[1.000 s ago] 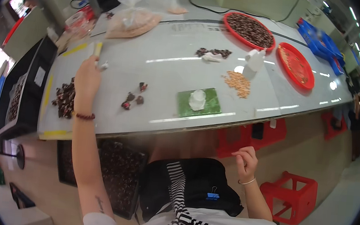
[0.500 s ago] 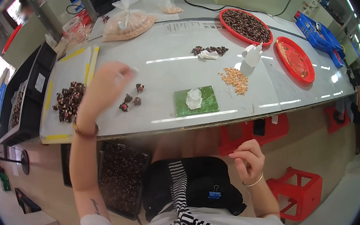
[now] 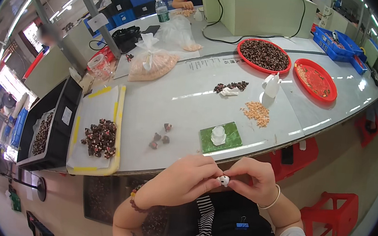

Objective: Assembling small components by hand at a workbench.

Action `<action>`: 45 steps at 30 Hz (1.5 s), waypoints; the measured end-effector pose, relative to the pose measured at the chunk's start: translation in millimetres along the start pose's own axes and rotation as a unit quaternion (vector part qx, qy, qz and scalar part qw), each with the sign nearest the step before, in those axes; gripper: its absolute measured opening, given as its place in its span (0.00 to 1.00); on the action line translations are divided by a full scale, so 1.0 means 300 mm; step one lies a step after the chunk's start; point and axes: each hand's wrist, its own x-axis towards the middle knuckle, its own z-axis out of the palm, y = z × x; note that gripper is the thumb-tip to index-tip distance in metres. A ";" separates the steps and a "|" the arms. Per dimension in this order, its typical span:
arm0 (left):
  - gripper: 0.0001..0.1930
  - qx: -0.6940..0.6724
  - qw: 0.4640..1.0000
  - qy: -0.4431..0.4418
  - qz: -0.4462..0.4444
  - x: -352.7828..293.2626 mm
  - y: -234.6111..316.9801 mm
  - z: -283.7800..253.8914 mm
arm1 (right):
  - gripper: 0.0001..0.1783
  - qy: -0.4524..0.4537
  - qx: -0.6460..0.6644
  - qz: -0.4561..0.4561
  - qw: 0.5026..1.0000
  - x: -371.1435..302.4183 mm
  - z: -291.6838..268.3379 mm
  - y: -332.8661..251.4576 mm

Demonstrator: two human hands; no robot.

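Observation:
In front of my lap, beyond the table's front edge, my two hands meet at a small white earbud (image 3: 224,180) with dark spots. My left hand (image 3: 188,178) pinches it between thumb and fingertips. The curled fingers of my right hand (image 3: 252,179) press on it from the other side. Nearest on the table is a green slab (image 3: 207,140), bearing a small white cup-like piece (image 3: 218,136). To its left lie several small dark pieces with pinkish parts (image 3: 165,139). Further left, a heap of similar pieces (image 3: 99,137) sits on a yellow-edged board (image 3: 77,154).
Beyond the slab are small orange bits (image 3: 257,113), a white squeeze bottle (image 3: 272,86) and a dark pile (image 3: 234,86). Two red trays (image 3: 264,57) (image 3: 323,93), a tied clear bag (image 3: 153,66) and a black crate (image 3: 50,124) surround the work area. A red stool (image 3: 330,213) stands at right.
My left hand has come from above the table's left side down to my lap. My right hand has shifted slightly, and both now hold the earbud. The view has tilted up.

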 end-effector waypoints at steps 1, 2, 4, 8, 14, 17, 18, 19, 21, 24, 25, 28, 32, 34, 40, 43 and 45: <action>0.07 -0.008 1.000 0.011 0.006 0.001 -0.001 0.004 | 0.11 0.001 -0.008 -0.017 1.000 -0.002 -0.002 0.005; 0.07 -0.006 1.000 0.009 0.006 0.001 0.003 0.005 | 0.11 0.002 -0.006 -0.018 1.000 -0.004 -0.005 0.003; 0.08 -0.027 0.999 0.029 -0.029 0.001 0.011 0.002 | 0.10 0.003 0.018 -0.001 1.000 -0.003 -0.017 -0.002; 0.08 -0.017 0.997 0.041 -0.060 -0.008 0.017 0.002 | 0.04 0.029 0.170 -0.106 0.979 -0.008 -0.116 -0.049; 0.26 -0.292 0.903 0.277 0.149 -0.066 0.053 0.242 | 0.08 0.019 0.231 -0.098 0.968 -0.021 -0.038 -0.161; 0.18 -0.118 0.895 0.404 0.147 -0.069 0.043 0.282 | 0.10 0.069 0.166 -0.108 0.978 -0.045 0.018 -0.082; 0.15 -0.063 0.898 0.412 0.138 -0.070 0.039 0.276 | 0.10 0.071 0.166 -0.103 0.978 -0.055 0.029 -0.078; 0.15 -0.066 0.899 0.410 0.135 -0.067 0.037 0.270 | 0.11 0.076 0.132 -0.094 0.984 -0.063 0.038 -0.077; 0.12 -0.064 0.905 0.397 0.136 -0.062 0.034 0.256 | 0.12 0.079 0.087 -0.086 0.989 -0.067 0.043 -0.077; 0.13 0.002 0.913 0.386 0.135 -0.064 0.053 0.242 | 0.12 0.058 0.067 -0.058 0.994 -0.065 0.034 -0.087; 0.13 0.003 0.912 0.386 0.137 -0.061 0.055 0.238 | 0.12 0.059 0.067 -0.060 0.994 -0.063 0.030 -0.086; 0.14 0.041 0.912 0.380 0.152 -0.058 0.058 0.234 | 0.12 0.043 0.106 -0.046 0.992 -0.065 0.024 -0.082; 0.15 0.002 0.906 0.394 0.153 -0.073 0.052 0.252 | 0.15 0.001 0.102 -0.047 0.994 -0.051 0.013 -0.102; 0.15 -0.021 0.905 0.395 0.156 -0.095 0.048 0.243 | 0.15 -0.021 0.095 -0.053 0.994 -0.038 0.005 -0.127; 0.15 -0.046 0.894 0.435 0.095 -0.174 -0.009 0.257 | 0.03 -0.147 0.310 -0.316 0.885 0.013 0.002 -0.080; 0.14 -0.062 0.899 0.433 0.023 -0.212 -0.046 0.281 | 0.10 -0.179 0.150 -0.375 0.897 0.027 0.010 -0.137; 0.13 -0.059 0.902 0.427 -0.016 -0.264 -0.063 0.287 | 0.15 -0.147 0.046 -0.403 0.902 0.041 0.084 -0.205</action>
